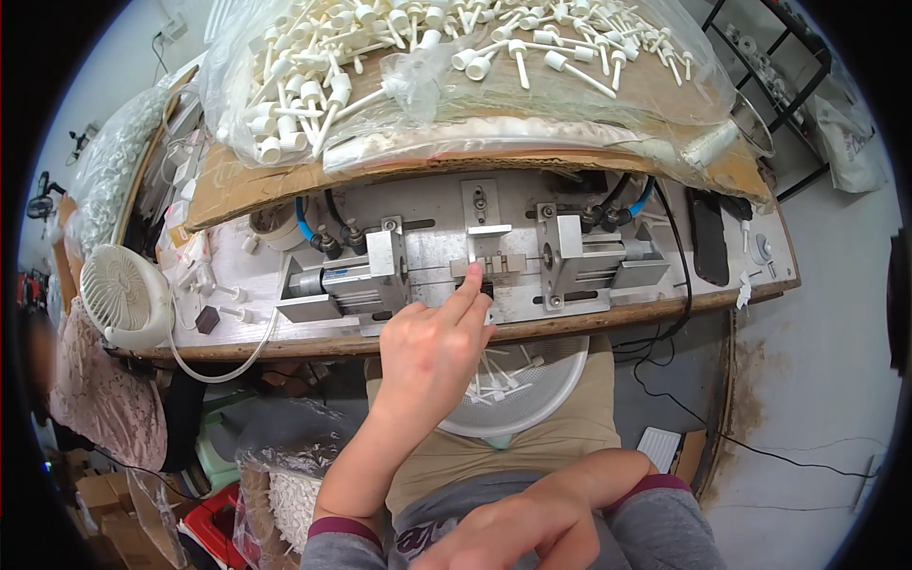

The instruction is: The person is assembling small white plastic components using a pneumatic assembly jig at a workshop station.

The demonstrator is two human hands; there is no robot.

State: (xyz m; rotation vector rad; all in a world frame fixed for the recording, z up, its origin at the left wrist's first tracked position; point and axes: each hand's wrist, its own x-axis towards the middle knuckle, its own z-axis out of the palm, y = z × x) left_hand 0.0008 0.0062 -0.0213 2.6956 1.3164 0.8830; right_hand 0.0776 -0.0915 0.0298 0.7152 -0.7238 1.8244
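My left hand (432, 347) reaches over the table edge, its index finger stretched out. That fingertip touches or lies just over a small metal fixture block (503, 265), and the other fingers bend beneath the hand. Whether a small part is under the fingertip cannot be seen. Two pneumatic cylinders on metal brackets face the block, a left one (351, 285) and a right one (608, 261). Held close to my body, my right hand (513, 527) is partly cut off by the lower edge, its fingers mostly hidden. A mesh basket (560, 385) with several white stemmed plastic pieces rests on my lap.
Behind the fixture, a cardboard sheet (214, 195) carries a heap of white plastic pieces (380, 28) and clear film. A white fan (123, 294) stands at the left. A phone (709, 237) and black cables (679, 313) are at the right. A bag of white pieces (293, 499) sits below.
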